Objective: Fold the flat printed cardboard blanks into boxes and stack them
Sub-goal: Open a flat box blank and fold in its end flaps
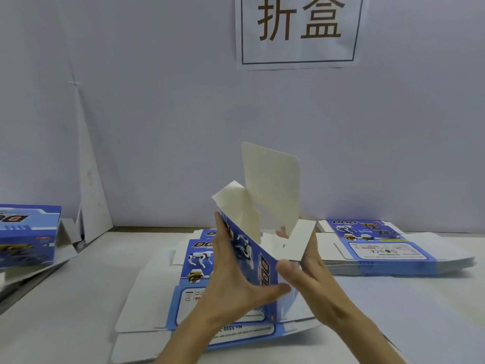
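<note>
Left edge of the white counter (78, 298): one folded blue printed cardboard box (29, 235), cut off by the frame. I can't tell if others sit beyond it.

Centre, near edge: my left hand (231, 279) lies flat with fingers straight against the blue printed side of the half-erected blue-and-white cardboard blank (252, 248), thumb across its near end. I hold the blank upright over loose flat blue printed sheets (162, 298) spread on the counter. Its tall cream tuck flap (273, 185) stands up, and a small cream side flap (236, 203) leans inward. My right hand (317, 282) grasps the right wall, thumb at the near corner, fingers mostly hidden behind the white panel.

To do this step well, I reckon: square the walls first, fold the side flaps in on their scores, then bring the tuck flap down last.

Right, far edge: a stack of flat blue printed blanks (380, 245); no telling how many. My hands hide the box's lower end, so I can't tell if it is closed.
</note>
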